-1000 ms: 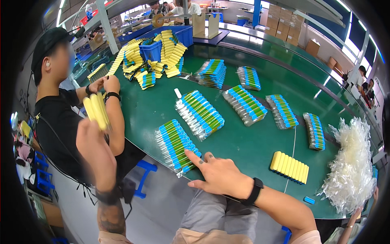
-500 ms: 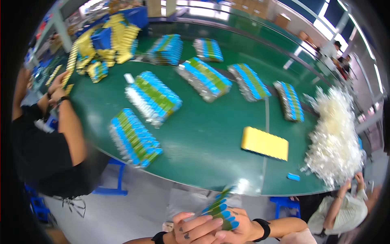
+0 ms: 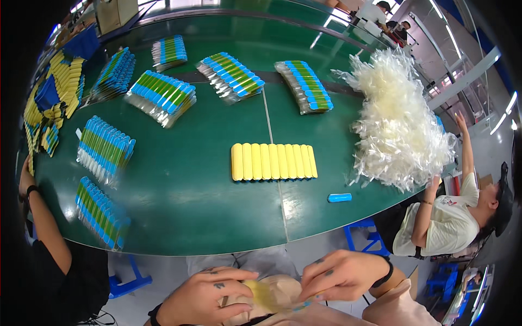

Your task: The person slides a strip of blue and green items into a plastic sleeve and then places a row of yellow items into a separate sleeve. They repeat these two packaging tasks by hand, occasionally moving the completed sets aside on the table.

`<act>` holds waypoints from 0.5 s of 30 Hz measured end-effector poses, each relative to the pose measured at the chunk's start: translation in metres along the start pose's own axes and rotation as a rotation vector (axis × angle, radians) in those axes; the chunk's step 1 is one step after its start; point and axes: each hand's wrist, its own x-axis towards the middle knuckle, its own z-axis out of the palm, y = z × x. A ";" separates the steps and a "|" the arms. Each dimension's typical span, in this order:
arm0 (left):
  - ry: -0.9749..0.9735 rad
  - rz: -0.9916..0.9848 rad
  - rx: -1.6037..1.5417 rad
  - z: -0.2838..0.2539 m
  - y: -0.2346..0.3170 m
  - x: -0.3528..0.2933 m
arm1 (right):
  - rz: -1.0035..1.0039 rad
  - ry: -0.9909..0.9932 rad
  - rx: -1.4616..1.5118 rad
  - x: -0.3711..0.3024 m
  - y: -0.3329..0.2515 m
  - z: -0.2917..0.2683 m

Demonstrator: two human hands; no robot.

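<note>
My left hand (image 3: pixel 217 293) is curled at the table's near side, over my lap, with a motion-blurred yellow piece (image 3: pixel 260 293) at its fingertips. To its right, the fingers of my right hand (image 3: pixel 342 274) are pinched together on a small blue-and-green piece (image 3: pixel 302 306), mostly covered and smeared. Whether the two pieces are joined, I cannot tell. On the table ahead lies a row of yellow round-ended strips (image 3: pixel 273 162), side by side with blue edges beneath. A single blue round-ended strip (image 3: pixel 340 198) rests to its right.
Several bundles of blue-and-green strips (image 3: pixel 231 76) in clear sleeves lie across the green table (image 3: pixel 206 201). A heap of clear plastic sleeves (image 3: pixel 399 125) stands at right, a co-worker (image 3: pixel 451 212) beside it. Another person's arm (image 3: pixel 46 223) reaches in at left, near yellow strips (image 3: pixel 65 81).
The view has swung right, so the table things appear further left. My hands have moved apart; before, both were closed round a fanned stack of blue-and-green strips, and now yellow shows.
</note>
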 end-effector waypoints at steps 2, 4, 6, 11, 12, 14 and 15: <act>0.043 -0.017 -0.099 0.006 0.008 0.011 | 0.060 0.070 0.119 -0.010 -0.002 -0.010; 0.092 -0.037 -0.195 0.011 0.010 0.016 | 0.098 0.119 0.129 -0.018 0.001 -0.014; 0.100 -0.184 -0.374 0.018 0.007 0.018 | 0.129 0.226 0.150 -0.023 0.005 -0.018; 0.191 -0.049 -0.067 0.000 0.003 0.030 | 0.020 0.379 -0.032 -0.030 0.021 -0.030; 0.279 0.080 0.098 -0.003 -0.002 0.031 | 0.007 0.409 -0.168 -0.032 0.022 -0.032; 0.258 0.125 0.267 -0.008 -0.004 0.034 | -0.023 0.402 -0.295 -0.029 0.032 -0.034; 0.277 0.185 0.474 -0.008 -0.003 0.037 | -0.087 0.418 -0.455 -0.028 0.037 -0.035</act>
